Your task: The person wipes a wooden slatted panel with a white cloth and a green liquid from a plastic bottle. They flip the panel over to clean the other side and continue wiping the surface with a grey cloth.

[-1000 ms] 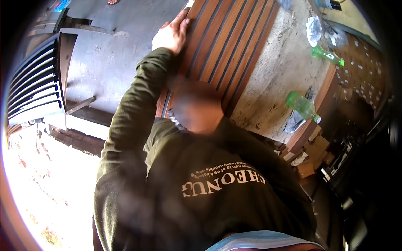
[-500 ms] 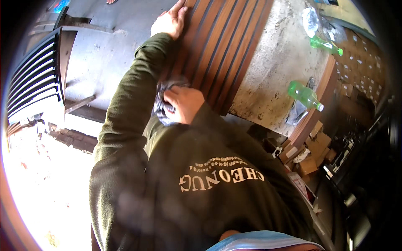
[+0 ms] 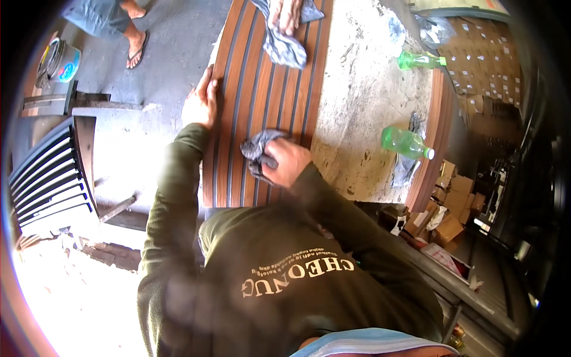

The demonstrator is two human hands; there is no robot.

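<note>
A slatted wooden panel (image 3: 235, 119), reddish brown with dark grooves, lies on a pale, stained worktop (image 3: 351, 101). My left hand (image 3: 200, 106) grips its left edge, with the thumb along the side; some of the fingers are hidden. Bunched in my right hand (image 3: 288, 162) is a grey cloth (image 3: 257, 149), pressed on the slats at the panel's near end. Farther up the panel, another person's hand (image 3: 284, 16) presses a second grey cloth (image 3: 286, 49) on the slats.
Two green plastic bottles, one nearer (image 3: 404, 141) and one farther (image 3: 419, 60), lie along the worktop's right side. A black slatted piece (image 3: 50, 178) stands at left, near a white bucket (image 3: 64, 62). A person's sandaled foot (image 3: 137, 50) is on the floor. Cardboard boxes (image 3: 455, 199) sit at right.
My right hand and the cloth have moved from the panel's near left corner onto its slats. The view has shifted, bringing in the other person's hand, cloth and legs. My left hand stays at the edge.
</note>
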